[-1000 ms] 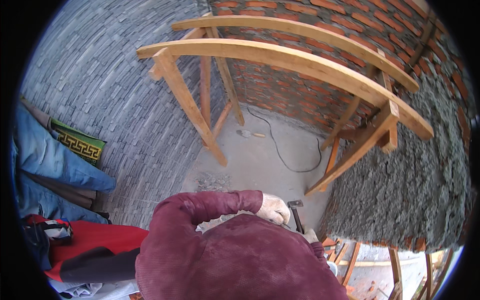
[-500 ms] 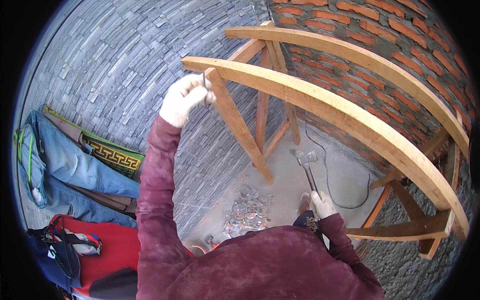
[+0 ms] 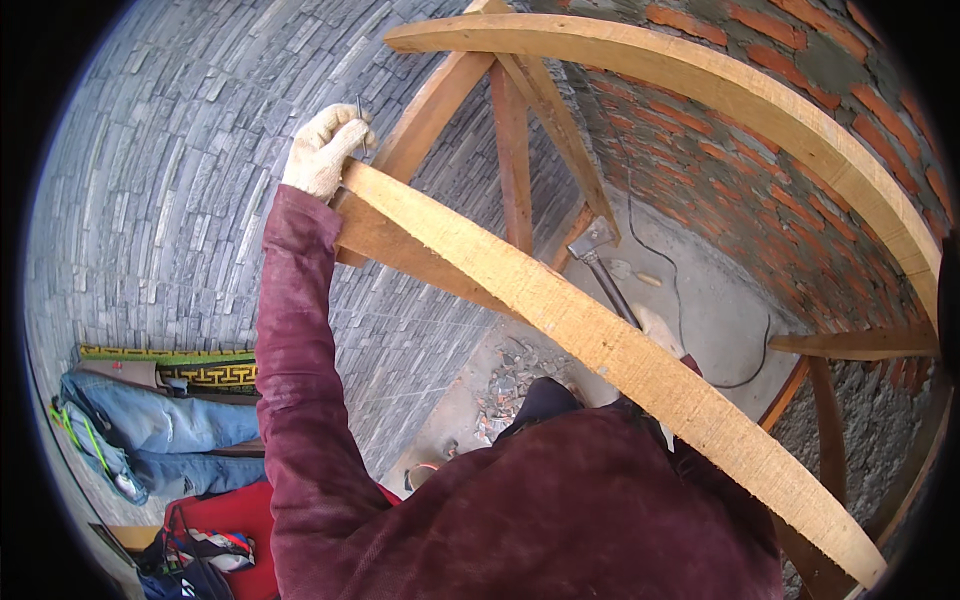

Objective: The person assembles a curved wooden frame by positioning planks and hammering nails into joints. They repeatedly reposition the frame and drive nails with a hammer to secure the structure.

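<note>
My left hand (image 3: 322, 150), in a white work glove, pinches a thin metal nail (image 3: 361, 112) upright. It is at the left end of the near wooden beam (image 3: 560, 310), which slants across in front of me. My right hand (image 3: 655, 326), also gloved and partly hidden behind this beam, grips the dark handle of a hatchet (image 3: 592, 240). The hatchet's head hangs low over the floor, past the beam. Under the beam's left end runs a wooden brace (image 3: 410, 255).
A second beam (image 3: 640, 45) runs along the brick wall (image 3: 790, 210), on wooden legs (image 3: 512, 160). On the concrete floor lie a trowel (image 3: 648, 279), a black cable (image 3: 680, 300) and rubble (image 3: 515, 375). Jeans (image 3: 165, 415) and a red cloth (image 3: 235, 530) are at the left.
I have moved closer to the frame, and the near beam now crosses in front of my body. My left hand still holds the nail by its end. The hatchet has come up slightly.
</note>
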Tool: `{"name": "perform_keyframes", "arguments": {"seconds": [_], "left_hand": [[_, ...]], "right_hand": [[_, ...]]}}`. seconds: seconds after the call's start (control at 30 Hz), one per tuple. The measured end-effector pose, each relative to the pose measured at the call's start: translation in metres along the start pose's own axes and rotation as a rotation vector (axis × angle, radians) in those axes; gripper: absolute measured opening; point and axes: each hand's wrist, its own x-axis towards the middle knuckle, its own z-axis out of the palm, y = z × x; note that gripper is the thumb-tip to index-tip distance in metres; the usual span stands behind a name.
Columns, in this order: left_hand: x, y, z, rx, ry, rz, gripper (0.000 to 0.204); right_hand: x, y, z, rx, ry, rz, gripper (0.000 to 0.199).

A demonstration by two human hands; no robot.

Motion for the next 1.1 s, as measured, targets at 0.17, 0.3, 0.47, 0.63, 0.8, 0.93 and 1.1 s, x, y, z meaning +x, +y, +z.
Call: {"name": "perform_keyframes", "arguments": {"seconds": [0.17, 0.3, 0.47, 0.63, 0.8, 0.93, 1.1], "left_hand": [[0.008, -0.006, 0.007, 0.06, -0.052, 0.072, 0.014], [0.01, 0.0, 0.006, 0.126, -0.061, -0.014, 0.017], [0.01, 0.007, 0.006, 0.125, -0.119, -0.001, 0.018], [0.008, 0.009, 0.0, -0.026, -0.196, -0.123, 0.017], [0.014, 0.021, -0.005, 0.005, -0.268, -0.219, 0.018], [0.015, 0.014, -0.005, 0.057, -0.26, -0.255, 0.015], [0.013, 0.007, -0.002, 0.008, -0.232, -0.204, 0.016]], "right_hand": [[0.001, 0.039, 0.027, 0.282, 0.012, 0.131, 0.04], [-0.002, 0.033, 0.036, 0.29, 0.025, 0.121, 0.038], [0.011, -0.02, 0.013, 0.349, 0.134, -0.123, 0.037], [0.051, -0.134, -0.011, 0.673, 0.036, -0.246, 0.038], [0.076, -0.157, -0.014, 0.723, -0.09, -0.334, 0.031], [0.08, -0.158, 0.004, 0.813, -0.195, -0.323, 0.025], [0.092, -0.156, -0.004, 0.875, -0.362, -0.339, 0.028]]}}
